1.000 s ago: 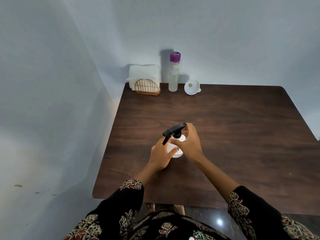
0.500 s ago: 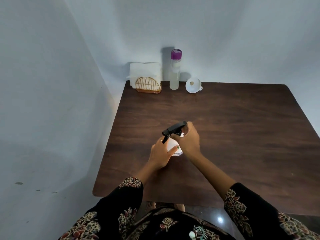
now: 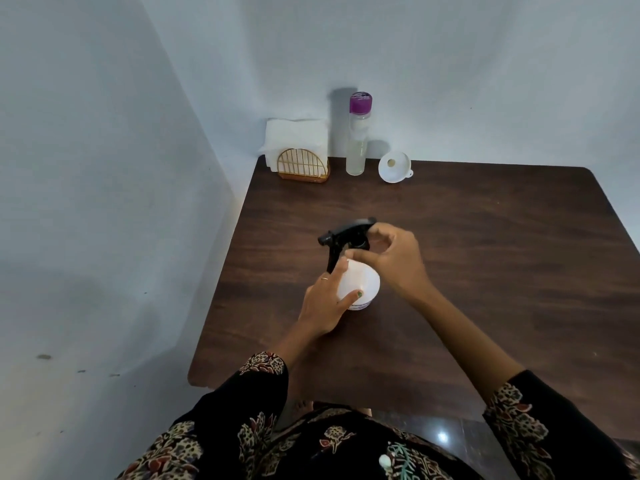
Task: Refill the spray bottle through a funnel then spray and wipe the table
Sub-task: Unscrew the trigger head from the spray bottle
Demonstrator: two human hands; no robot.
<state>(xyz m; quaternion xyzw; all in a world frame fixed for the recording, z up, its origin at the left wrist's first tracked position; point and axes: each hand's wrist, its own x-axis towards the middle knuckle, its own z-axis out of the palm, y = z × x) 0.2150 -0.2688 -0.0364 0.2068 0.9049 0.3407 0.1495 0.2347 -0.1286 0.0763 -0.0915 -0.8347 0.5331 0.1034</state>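
Near the table's [image 3: 485, 271] middle, our left hand [image 3: 323, 306] grips the spray bottle [image 3: 360, 282], fingers curled round it; our right hand [image 3: 394, 258] pinches its black spray head [image 3: 346, 237].

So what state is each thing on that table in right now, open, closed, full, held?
Spray bottle: upright, black spray head on top.
Left hand: holds the bottle's body.
Right hand: fingers at the spray head's collar.
Refill bottle: upright, purple cap on, partly full.
Funnel: lying on the table, unused.
Napkin holder: holds white napkins.
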